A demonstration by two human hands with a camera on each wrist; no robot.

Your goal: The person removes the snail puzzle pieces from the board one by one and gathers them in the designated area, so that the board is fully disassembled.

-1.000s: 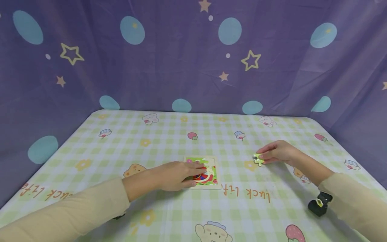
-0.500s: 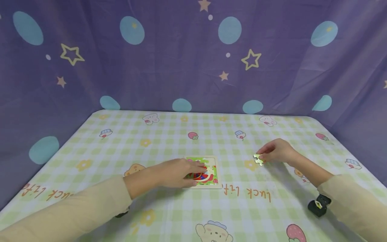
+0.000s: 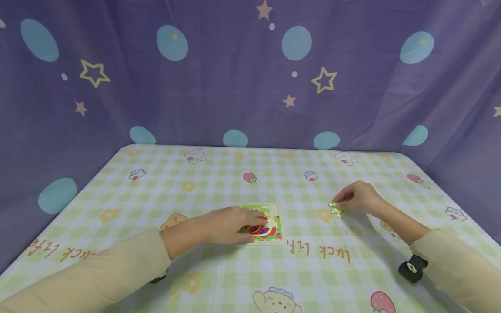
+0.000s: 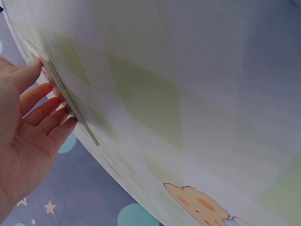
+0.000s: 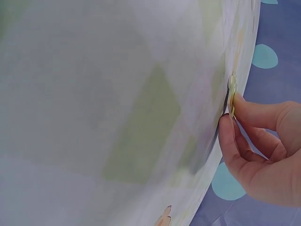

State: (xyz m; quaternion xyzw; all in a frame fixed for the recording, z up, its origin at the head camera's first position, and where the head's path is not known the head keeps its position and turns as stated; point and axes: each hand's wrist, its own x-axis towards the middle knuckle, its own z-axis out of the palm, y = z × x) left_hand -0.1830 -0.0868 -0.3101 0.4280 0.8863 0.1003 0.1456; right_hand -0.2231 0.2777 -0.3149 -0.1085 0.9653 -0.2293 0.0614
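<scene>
Puzzle piece [image 3: 335, 209] (greenish), fingertip-held, right grip [image 3: 361, 198]

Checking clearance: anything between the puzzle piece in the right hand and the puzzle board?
Nothing visible stands between the puzzle piece in the right hand and the puzzle board, only printed tablecloth. At the board, the left hand covers part of the left side; the right edge is uncovered.
</scene>
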